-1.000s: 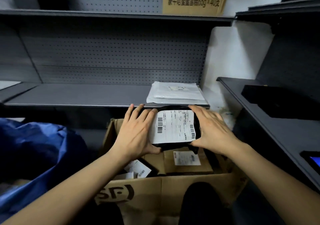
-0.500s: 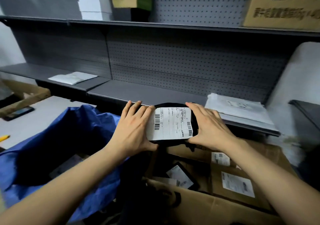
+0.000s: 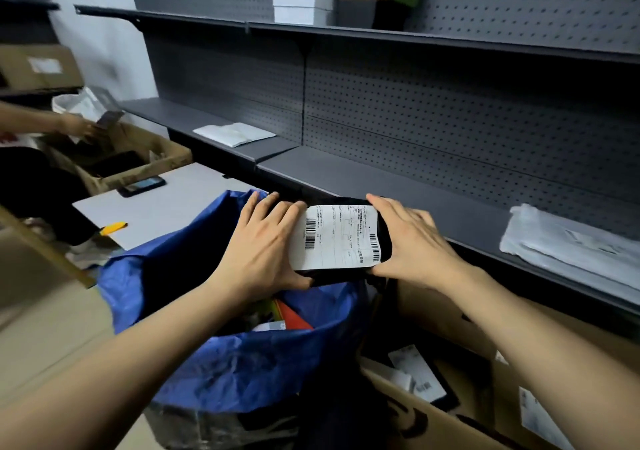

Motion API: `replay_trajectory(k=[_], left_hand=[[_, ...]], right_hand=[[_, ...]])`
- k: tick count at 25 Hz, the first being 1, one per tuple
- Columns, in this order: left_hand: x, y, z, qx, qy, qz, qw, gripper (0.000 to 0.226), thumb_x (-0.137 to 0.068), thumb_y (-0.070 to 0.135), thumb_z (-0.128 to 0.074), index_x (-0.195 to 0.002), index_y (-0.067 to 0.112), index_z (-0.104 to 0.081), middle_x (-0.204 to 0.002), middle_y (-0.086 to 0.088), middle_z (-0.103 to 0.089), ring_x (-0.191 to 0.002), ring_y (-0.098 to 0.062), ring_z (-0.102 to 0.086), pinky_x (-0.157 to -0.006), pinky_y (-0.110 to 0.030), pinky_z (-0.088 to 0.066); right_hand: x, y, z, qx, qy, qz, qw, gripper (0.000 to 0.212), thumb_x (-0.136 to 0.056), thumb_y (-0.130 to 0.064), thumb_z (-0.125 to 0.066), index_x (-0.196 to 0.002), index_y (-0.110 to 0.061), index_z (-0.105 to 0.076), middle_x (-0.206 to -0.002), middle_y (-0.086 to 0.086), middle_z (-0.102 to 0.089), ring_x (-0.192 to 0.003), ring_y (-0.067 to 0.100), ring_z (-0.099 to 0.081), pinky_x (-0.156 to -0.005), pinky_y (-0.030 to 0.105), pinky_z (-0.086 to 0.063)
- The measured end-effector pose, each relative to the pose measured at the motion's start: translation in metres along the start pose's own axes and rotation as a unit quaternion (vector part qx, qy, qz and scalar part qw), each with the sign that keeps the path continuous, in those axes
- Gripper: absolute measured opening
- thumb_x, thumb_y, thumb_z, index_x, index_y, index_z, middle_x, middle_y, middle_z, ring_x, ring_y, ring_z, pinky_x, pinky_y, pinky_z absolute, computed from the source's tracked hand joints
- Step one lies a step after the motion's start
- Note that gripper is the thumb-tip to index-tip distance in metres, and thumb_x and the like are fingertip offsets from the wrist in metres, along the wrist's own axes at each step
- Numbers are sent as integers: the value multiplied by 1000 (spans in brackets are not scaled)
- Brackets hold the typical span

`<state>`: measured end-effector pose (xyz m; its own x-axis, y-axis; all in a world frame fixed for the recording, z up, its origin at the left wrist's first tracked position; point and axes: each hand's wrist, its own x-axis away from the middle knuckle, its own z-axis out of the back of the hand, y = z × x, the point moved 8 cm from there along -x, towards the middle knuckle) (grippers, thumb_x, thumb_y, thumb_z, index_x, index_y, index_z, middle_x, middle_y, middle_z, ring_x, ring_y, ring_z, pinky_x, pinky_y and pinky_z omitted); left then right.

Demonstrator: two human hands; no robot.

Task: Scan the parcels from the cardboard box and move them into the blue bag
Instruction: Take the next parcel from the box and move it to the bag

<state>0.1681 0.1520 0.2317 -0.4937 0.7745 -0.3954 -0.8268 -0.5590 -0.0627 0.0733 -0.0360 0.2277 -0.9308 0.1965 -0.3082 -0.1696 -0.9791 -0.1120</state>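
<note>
Parcel (image 3: 343, 276), black with white label (image 3: 336, 234) facing up, held in the air over the mouth of the blue bag (image 3: 242, 363), near its right rim. Not in the bag yet.

Left grip (image 3: 263, 248) clamped on the parcel's left end: fingers over the top, thumb under the lower edge. Right grip (image 3: 412, 241) clamped on the right end the same way. Both grips same as 0.5 s ago, no regrasp.

Change: 1.0 s ago the parcel was above the box (image 3: 440, 311); 0.5 s ago it was above the edge where bag and box meet; now it is over the bag opening. View has swung left with it. The box now sits lower right and is partly cut off. The bag fills the lower middle.

Bag is open. A red item (image 3: 291, 318) and other things lie inside, too dark to tell. Box just right of the bag, touching or nearly so. More labelled parcels (image 3: 415, 373) lie in it.

Behind: grey shelf (image 3: 415, 200) with pegboard back. White mailers (image 3: 568, 248) on its right part, one white mailer (image 3: 235, 134) further left.

Newly in view at left: tabletop (image 3: 162, 207) with a phone (image 3: 142, 185) and a yellow tool (image 3: 114, 227) at its near edge. Beyond it a second box (image 3: 166, 158), and another person's hand (image 3: 79, 127) holding something dark, blurred.
</note>
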Motion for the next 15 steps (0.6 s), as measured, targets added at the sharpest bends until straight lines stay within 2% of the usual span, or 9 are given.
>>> replay_trajectory(k=[3,9,12,15], left_hand=[[7,-31,-8,-6,-5,25,1000,117,-48,80,-65,-144,19,-40,-135,1,-53,-141,-29,-34,-121,-49,-15],[29,-90,-31,3,-20,81,997,120,-49,88,-61,-145,18,-40,-134,1,-54,-142,-30,-35,-123,-51,-12],[40,-114,-55,-8,-54,108,993,121,-47,94,-54,-141,19,-43,-133,2,-57,-141,-30,-36,-123,-50,-11],[53,-130,-85,-32,-123,135,983,124,-42,98,-43,-138,21,-42,-130,3,-58,-142,-30,-35,-123,-48,-10]], right_hand=[[-26,-23,-15,-1,-14,33,999,120,-58,-56,-75,-158,-28,-14,-157,-9,-29,-140,16,-36,-115,35,-20],[-77,-69,-53,23,-58,103,993,118,-56,-59,-77,-154,-24,-24,-151,-6,-36,-136,15,-40,-116,37,-21],[-98,-92,-85,39,-107,129,985,114,-56,-58,-79,-151,-21,-27,-145,-3,-41,-129,19,-46,-113,42,-26],[-110,-108,-117,75,-159,152,973,107,-55,-56,-82,-144,-20,-34,-136,-2,-46,-125,19,-47,-109,45,-29]])
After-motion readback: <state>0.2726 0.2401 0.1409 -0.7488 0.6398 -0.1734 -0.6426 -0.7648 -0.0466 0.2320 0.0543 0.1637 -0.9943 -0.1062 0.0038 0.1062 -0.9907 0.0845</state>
